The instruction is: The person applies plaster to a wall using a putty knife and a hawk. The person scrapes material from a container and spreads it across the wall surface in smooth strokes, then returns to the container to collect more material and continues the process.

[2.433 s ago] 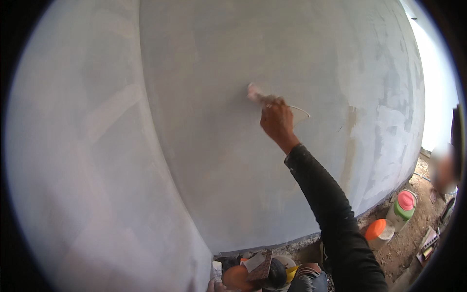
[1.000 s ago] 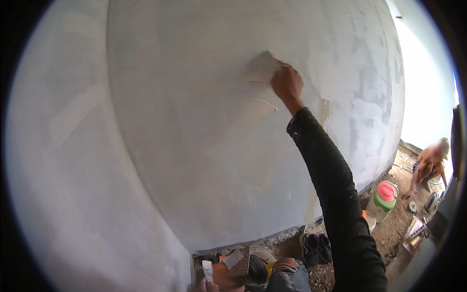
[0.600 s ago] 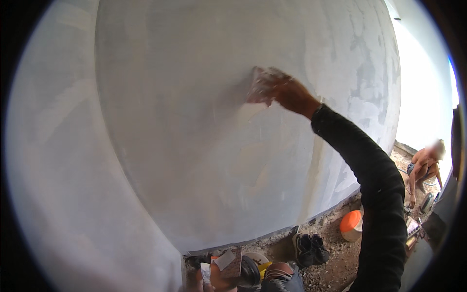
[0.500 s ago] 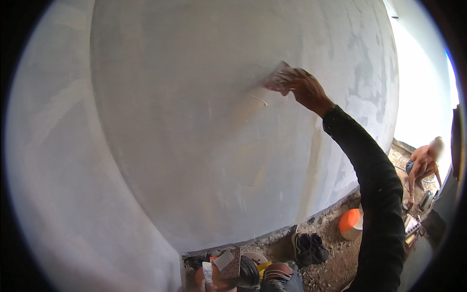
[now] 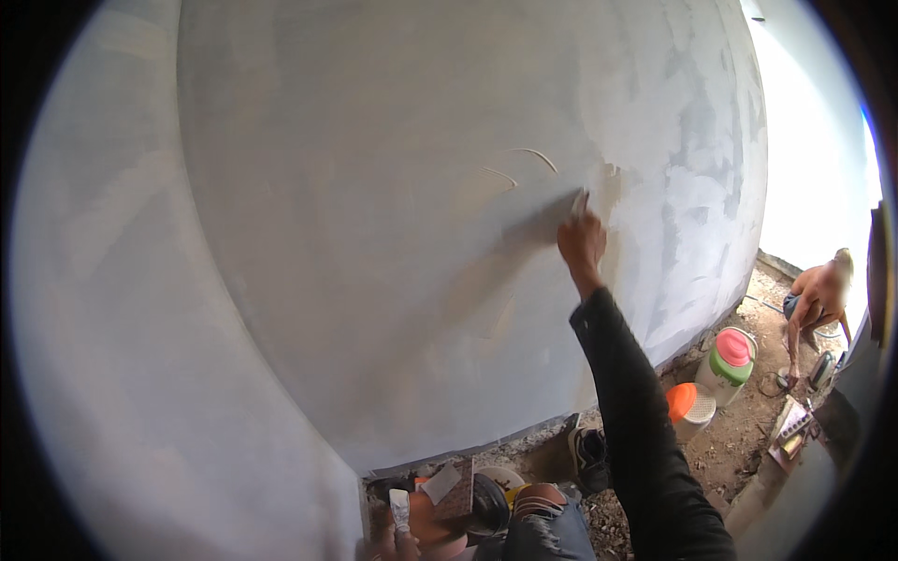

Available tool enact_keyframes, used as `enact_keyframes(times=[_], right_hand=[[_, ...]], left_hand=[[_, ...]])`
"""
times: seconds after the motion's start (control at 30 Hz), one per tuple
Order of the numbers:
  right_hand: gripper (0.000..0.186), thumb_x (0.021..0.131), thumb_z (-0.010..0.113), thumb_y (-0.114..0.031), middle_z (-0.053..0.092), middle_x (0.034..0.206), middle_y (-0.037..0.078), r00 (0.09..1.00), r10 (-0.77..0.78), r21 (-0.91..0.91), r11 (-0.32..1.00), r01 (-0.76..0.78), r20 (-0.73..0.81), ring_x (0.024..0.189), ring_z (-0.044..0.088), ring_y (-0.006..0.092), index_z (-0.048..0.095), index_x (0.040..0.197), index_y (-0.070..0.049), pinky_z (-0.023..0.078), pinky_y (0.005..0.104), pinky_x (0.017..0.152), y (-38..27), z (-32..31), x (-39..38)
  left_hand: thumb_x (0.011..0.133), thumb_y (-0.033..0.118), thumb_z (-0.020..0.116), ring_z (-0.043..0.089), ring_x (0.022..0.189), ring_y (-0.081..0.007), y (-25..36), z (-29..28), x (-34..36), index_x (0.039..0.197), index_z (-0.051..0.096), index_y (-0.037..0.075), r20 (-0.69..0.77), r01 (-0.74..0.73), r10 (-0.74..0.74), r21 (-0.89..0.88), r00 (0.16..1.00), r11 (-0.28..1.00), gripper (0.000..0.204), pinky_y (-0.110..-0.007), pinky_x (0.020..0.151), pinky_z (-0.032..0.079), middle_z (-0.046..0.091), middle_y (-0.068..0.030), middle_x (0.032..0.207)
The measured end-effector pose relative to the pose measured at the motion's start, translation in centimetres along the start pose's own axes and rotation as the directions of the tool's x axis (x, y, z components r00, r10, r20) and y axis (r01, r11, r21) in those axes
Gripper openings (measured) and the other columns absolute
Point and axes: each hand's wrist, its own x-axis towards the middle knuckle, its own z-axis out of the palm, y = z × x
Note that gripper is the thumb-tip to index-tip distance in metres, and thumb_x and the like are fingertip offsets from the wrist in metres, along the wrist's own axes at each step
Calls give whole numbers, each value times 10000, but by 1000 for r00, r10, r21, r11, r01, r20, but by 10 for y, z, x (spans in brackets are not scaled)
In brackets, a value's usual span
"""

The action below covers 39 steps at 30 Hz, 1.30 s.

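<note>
My right hand (image 5: pixel 580 245), fingers closed on a scraper (image 5: pixel 580 196), is on the grey plastered wall (image 5: pixel 393 234), right of two pale curved ridges of filler (image 5: pixel 538 157); the tool's blade is mostly hidden by its shadow and angle. At the bottom, my left hand (image 5: pixel 405 546) grips a second scraper (image 5: pixel 400 510) upright, its blade coated white. Beside it are a square patterned board (image 5: pixel 454 505) with a small grey plate on it, a dark round container (image 5: pixel 488 498) and my knee in torn jeans (image 5: pixel 543 533).
A pink-and-green jug (image 5: pixel 725 369) and an orange-lidded container (image 5: pixel 687 411) stand on the dirt ground, near black shoes (image 5: pixel 589 453). A shirtless co-worker (image 5: pixel 818 294) squats at the right among tools (image 5: pixel 793 430). An adjoining wall (image 5: pixel 103 280) runs along the left.
My right hand has swept down and rightward along the wall and turned more upright, uncovering two curved filler ridges. The jugs are visible again beside my arm. My left hand stays low.
</note>
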Motion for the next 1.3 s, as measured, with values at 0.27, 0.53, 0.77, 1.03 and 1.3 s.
enact_keyframes(times=[0.27,0.53,0.77,1.03,1.3], right_hand=[[361,871,556,-39,651,1209,202,710,-685,138,728,671,163,1094,627,377,657,1218,-20,532,475,927,-145,-7,-45],[604,941,611,-347,501,1468,110,-185,-958,-317,-249,915,219,1442,392,351,448,1510,-226,388,474,1153,-55,9,-57],[471,898,604,-60,582,1430,71,373,-917,-62,368,928,144,1293,543,315,619,1362,-136,423,450,1115,16,-48,55],[449,878,531,-24,651,1126,205,931,-349,-131,923,361,110,1060,622,395,616,1318,-5,514,498,892,121,13,-67],[242,826,606,-130,703,875,261,998,40,202,978,-49,47,825,693,432,695,1006,6,548,528,735,-32,10,-46]], left_hand=[[1027,376,530,492,652,-137,-53,-36,3,1080,599,40,-8,106,-112,-270,994,957,348,-344,567,432,555,-51,760],[1038,329,538,497,622,-108,-61,0,-3,1075,604,54,-52,47,-58,-195,997,980,285,-304,544,425,562,-8,764],[1059,290,516,460,598,-91,-60,22,2,1105,599,66,28,5,-5,-10,1000,1000,242,-281,523,394,509,24,729],[1053,311,539,439,596,-102,-72,19,8,1101,601,63,73,-94,93,14,993,995,260,-285,530,384,493,10,729],[1051,314,556,458,624,-104,-33,-2,-6,1117,588,52,18,-30,32,-84,999,996,272,-280,550,387,513,8,742]])
